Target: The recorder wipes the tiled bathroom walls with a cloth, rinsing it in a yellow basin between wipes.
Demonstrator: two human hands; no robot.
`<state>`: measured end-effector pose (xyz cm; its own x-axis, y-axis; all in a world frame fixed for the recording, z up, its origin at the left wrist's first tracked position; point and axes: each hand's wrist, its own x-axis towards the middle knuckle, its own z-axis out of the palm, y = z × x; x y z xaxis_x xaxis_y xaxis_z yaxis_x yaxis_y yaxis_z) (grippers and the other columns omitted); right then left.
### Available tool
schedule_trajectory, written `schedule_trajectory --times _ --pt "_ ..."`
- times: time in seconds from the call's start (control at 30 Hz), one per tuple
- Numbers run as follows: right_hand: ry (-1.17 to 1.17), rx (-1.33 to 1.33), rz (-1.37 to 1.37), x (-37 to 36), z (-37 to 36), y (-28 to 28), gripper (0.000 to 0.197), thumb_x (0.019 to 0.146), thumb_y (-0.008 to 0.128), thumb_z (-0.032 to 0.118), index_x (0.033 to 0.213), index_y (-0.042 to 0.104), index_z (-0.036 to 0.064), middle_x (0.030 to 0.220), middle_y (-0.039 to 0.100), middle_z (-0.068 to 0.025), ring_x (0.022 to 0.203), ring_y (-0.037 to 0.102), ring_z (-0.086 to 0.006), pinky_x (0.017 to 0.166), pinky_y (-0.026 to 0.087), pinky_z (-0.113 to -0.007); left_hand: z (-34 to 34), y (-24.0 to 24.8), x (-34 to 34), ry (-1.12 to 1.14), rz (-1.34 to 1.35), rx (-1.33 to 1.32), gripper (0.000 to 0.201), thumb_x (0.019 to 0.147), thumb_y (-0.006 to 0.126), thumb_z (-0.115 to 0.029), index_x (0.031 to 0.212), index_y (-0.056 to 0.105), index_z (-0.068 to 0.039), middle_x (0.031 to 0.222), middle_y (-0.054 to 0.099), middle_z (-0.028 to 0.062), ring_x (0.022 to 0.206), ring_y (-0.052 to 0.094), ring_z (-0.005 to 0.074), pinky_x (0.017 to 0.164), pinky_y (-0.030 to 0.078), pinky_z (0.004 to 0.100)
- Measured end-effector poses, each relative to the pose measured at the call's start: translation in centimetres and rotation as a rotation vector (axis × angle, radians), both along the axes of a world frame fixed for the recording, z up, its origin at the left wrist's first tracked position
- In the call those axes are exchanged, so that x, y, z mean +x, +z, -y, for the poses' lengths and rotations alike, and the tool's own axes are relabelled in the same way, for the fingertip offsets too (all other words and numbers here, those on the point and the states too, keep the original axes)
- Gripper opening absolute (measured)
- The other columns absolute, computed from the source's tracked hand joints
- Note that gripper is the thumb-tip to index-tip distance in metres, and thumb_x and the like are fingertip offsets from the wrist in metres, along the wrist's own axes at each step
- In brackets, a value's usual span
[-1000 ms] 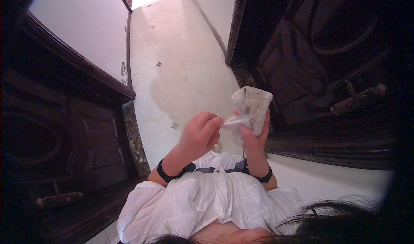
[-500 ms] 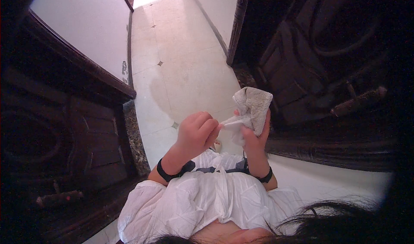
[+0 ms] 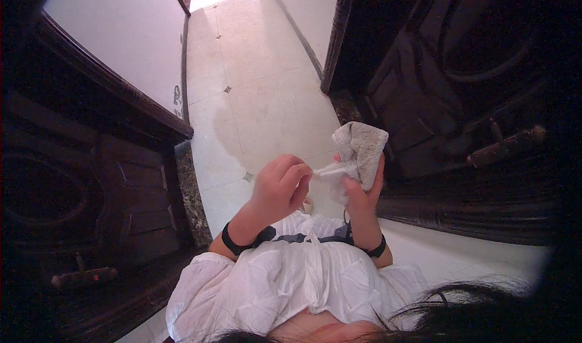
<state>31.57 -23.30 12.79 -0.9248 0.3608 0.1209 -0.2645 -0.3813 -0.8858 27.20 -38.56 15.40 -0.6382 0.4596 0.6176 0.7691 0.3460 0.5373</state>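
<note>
Cloth [image 3: 370, 149], greyish and bunched, sits in our right grip [image 3: 364, 197], thumb and fingers closed around it. Our left grip [image 3: 280, 184] pinches the near end of a thin white piece [image 3: 332, 180], whose material we cannot tell; it reaches the cloth, not yet parted, and the folds are not spread. Our left forearm slants inward, the right stands steeper, both over the floor [image 3: 267, 100], nearer its right edge.

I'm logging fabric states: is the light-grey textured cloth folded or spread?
Folded: the light-grey textured cloth forms a compact bundle in the right hand, with creased layers.
</note>
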Motion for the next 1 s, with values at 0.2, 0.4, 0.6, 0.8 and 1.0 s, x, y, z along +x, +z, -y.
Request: schedule_trajectory --times 0.2,0.4,0.6,0.8,1.0 --pt "0.018 0.027 -0.025 0.03 -0.21 0.13 0.069 0.063 0.049 0.000 0.125 0.019 0.0038 0.111 0.044 -0.0149 0.098 0.052 -0.0260 0.083 0.043 -0.036 0.00 -0.29 0.12 0.024 0.007 0.017 0.020 0.059 0.057 0.004 0.075 0.048 -0.004 0.070 0.049 0.0091 0.060 0.050 0.0249 0.050 0.040 0.0321" --pt "0.015 -0.008 0.018 0.14 -0.13 -0.03 0.070 0.062 0.048 -0.002 0.125 0.019 0.0042 0.113 0.042 -0.0152 0.098 0.052 -0.0271 0.083 0.042 -0.037 0.08 -0.43 0.15 0.062 -0.002 0.016 0.019 0.058 0.058 0.003 0.071 0.047 -0.005 0.067 0.049 0.0078 0.057 0.050 0.0237 0.049 0.040 0.0311" --pt "0.017 0.017 -0.003 0.09 -0.17 -0.41 0.072 0.061 0.047 -0.003 0.126 0.018 0.0051 0.114 0.041 -0.0154 0.099 0.051 -0.0287 0.083 0.042 -0.037 0.02 -0.53 0.11 0.071 -0.013 0.018 0.019 0.055 0.057 0.004 0.069 0.047 -0.005 0.065 0.048 0.0073 0.057 0.049 0.0229 0.048 0.040 0.0307" --pt "0.015 0.022 -0.009 0.08 -0.17 -0.70 0.073 0.061 0.047 -0.003 0.127 0.017 0.0055 0.114 0.041 -0.0155 0.099 0.051 -0.0283 0.083 0.042 -0.037 0.08 -0.40 -0.06 0.063 -0.016 0.018 0.021 0.051 0.056 0.004 0.067 0.046 -0.006 0.064 0.047 0.0068 0.056 0.049 0.0227 0.047 0.039 0.0305" --pt "0.022 0.012 0.050 0.06 -0.06 0.09 0.072 0.061 0.046 -0.003 0.127 0.017 0.0055 0.114 0.042 -0.0158 0.099 0.052 -0.0269 0.083 0.042 -0.036 0.13 -0.38 -0.05 0.061 -0.009 0.008 0.021 0.051 0.057 0.003 0.067 0.046 -0.006 0.064 0.046 0.0067 0.055 0.048 0.0227 0.047 0.039 0.0307"
